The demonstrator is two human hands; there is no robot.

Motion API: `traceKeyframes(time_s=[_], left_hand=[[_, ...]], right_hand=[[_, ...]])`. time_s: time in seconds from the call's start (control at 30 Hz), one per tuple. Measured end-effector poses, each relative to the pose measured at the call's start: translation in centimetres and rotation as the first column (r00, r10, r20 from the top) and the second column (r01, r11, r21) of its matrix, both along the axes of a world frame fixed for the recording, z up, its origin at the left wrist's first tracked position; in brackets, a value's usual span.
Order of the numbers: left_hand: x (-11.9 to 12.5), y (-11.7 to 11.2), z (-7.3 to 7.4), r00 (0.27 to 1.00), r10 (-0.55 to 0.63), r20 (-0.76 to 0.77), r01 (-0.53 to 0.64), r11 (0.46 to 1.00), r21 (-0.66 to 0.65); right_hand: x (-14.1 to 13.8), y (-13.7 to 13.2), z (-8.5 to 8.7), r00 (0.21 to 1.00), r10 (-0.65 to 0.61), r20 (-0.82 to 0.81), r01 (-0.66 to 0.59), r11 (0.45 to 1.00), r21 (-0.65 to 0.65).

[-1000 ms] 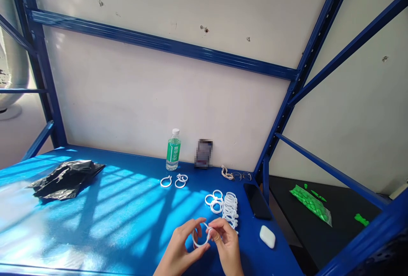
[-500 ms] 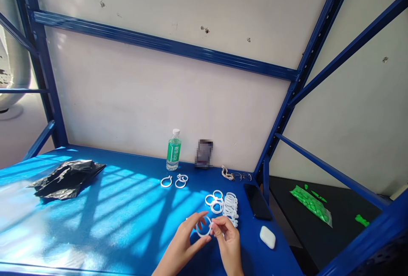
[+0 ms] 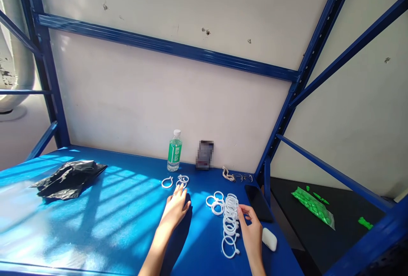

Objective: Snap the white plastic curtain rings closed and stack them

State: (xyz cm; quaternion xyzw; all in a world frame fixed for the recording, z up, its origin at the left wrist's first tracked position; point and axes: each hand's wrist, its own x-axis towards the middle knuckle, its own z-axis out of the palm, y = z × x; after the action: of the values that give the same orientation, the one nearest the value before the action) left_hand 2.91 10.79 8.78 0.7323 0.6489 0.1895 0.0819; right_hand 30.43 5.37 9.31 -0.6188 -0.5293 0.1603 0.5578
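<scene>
My left hand [image 3: 174, 209] reaches over the blue tabletop with its fingers stretched out. Its fingertips meet the near edge of a small cluster of white plastic rings [image 3: 182, 178]; a single white ring [image 3: 166, 183] lies just left of it. At the right, the thumb and forefinger of my right hand [image 3: 250, 223] are closed at the right edge of a long overlapping row of white rings [image 3: 230, 220], pinching at one ring's edge. Small knobs show on several rings. A looser group of white rings [image 3: 215, 203] lies left of the row's top.
A green-labelled bottle [image 3: 174, 152] and a pixelated upright object [image 3: 204, 155] stand by the wall. Glasses [image 3: 244, 177], a black phone [image 3: 257, 203] and a white case [image 3: 269, 239] lie right. A black plastic bag [image 3: 70, 179] lies left. Blue frame posts [image 3: 283, 110] bound the table.
My hands have moved apart from the white ring they held together. My left hand has gone up and left to the far rings; my right hand has shifted right and up beside the row.
</scene>
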Motion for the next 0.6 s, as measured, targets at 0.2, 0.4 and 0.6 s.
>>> traceKeyframes(time_s=[0.2, 0.4, 0.6], left_hand=[[0.2, 0.8, -0.6, 1.0, 0.023, 0.001, -0.023, 1.0, -0.019], [-0.8, -1.4, -1.6, 0.999, -0.014, 0.042, 0.01, 0.995, 0.1], [-1.2, -4.7, -2.7, 0.989, -0.11, 0.094, 0.085, 0.967, 0.241]], right_hand=[[0.2, 0.4, -0.4, 1.0, 0.005, 0.009, -0.005, 1.0, -0.02], [0.1, 0.5, -0.7, 1.0, -0.02, 0.014, 0.019, 0.999, 0.041], [-0.6, 0.2, -0.5, 0.999, -0.009, 0.031, 0.006, 0.995, 0.104]])
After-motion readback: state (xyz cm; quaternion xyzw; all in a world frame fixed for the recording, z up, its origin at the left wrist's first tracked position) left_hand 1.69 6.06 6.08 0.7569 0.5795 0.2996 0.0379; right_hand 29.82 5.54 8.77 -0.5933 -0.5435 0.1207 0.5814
